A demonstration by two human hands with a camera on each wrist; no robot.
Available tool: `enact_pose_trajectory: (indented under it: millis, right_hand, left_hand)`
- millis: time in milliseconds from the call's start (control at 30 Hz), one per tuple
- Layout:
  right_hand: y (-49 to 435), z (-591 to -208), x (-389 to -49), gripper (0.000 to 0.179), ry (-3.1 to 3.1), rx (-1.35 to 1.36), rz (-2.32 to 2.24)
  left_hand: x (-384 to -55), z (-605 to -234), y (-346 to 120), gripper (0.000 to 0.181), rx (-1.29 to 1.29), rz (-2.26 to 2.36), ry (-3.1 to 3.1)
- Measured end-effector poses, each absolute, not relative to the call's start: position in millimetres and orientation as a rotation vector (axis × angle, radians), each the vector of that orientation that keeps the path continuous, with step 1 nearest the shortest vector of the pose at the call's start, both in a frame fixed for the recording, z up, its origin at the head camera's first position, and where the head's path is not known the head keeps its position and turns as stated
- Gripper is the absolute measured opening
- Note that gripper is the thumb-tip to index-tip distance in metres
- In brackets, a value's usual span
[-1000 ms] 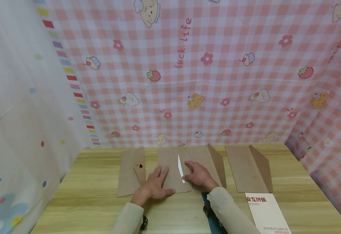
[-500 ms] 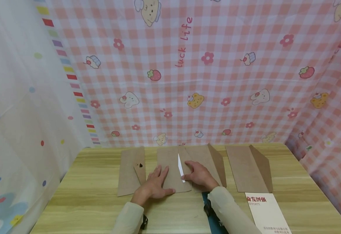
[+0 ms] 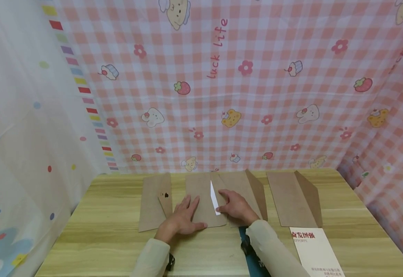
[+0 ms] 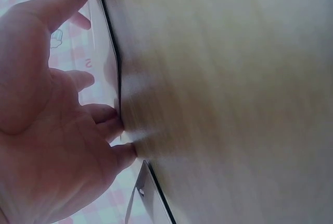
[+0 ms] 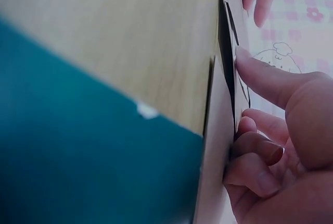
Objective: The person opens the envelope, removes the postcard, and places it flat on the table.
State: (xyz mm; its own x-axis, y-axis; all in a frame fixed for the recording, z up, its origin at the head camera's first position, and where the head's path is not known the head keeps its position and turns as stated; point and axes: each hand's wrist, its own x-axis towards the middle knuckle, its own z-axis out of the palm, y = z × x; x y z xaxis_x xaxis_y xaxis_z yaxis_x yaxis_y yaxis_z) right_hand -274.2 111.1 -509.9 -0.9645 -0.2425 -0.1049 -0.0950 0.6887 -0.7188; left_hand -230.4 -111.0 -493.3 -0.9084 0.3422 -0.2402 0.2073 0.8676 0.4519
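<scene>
My left hand [image 3: 184, 219] lies with spread fingers on a brown paper envelope [image 3: 199, 200] in the middle of the table, its thumb along the lower edge. A narrow white strip [image 3: 213, 198] shows at that envelope's right side, beside the flap [image 3: 217, 186]. My right hand [image 3: 237, 207] holds the flap, thumb at the strip's lower end and index finger higher up. In the right wrist view the thumb [image 5: 265, 75] is straight and the other fingers are curled against the paper. A second envelope [image 3: 241, 184], its flap unfolded, lies partly under the right hand.
To the left lies a brown envelope [image 3: 151, 204] with its flap folded over and a small dark mark. Another envelope [image 3: 282, 200] is at the right, flap unfolded. A cream card [image 3: 315, 248] with red print and a dark teal item [image 3: 255, 265] are near the front.
The right thumb shifts slightly at the lower end of the white strip, which looks a little wider there. The left hand stays in place.
</scene>
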Motion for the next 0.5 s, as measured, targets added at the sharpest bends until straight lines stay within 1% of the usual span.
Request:
enact_pose_trajectory:
  millis: [500]
  right_hand:
    - [114.4, -509.0, -273.6, 0.059, 2.667, -0.277, -1.22]
  left_hand:
    - [-230.3, -492.2, -110.9, 0.094, 0.399, 0.607, 2.725]
